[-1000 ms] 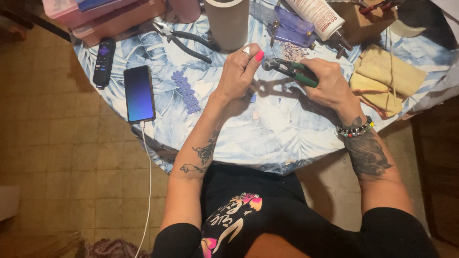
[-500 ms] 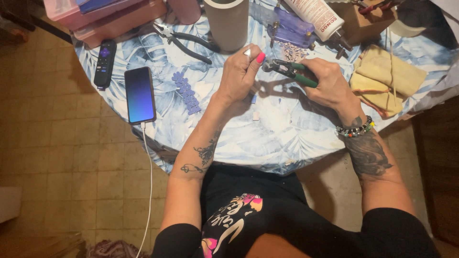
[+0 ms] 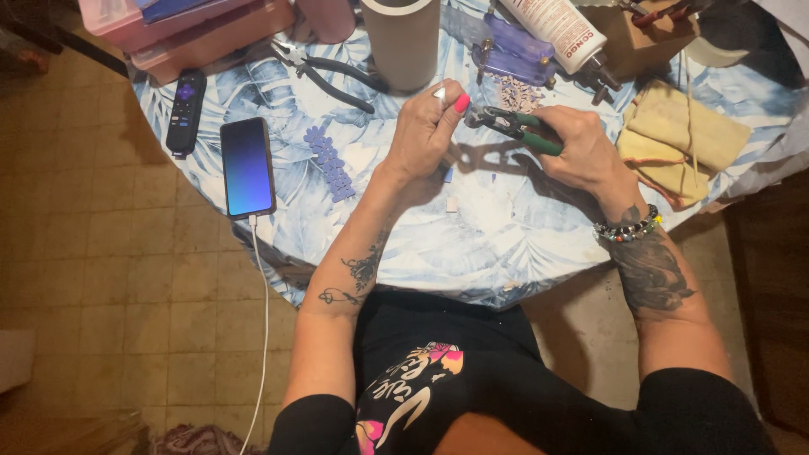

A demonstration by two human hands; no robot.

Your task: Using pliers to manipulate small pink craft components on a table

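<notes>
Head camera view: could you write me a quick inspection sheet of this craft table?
Surface: round table under a blue leaf-print cloth.
Job's things: green-handled pliers in right hand; small white piece pinched by left hand.
Clutter: black pliers, remote, phone, grey cylinder, glue bottle, tan cloths, pink boxes.
Hands: both closed, gripping.
Cables: white cable plugged into phone.
Surroundings: tiled floor.

Black short-sleeved top with a pink print, tattooed forearms, a pink-painted thumbnail, and a beaded multicoloured bracelet (image 3: 628, 227) at the right wrist.
</notes>
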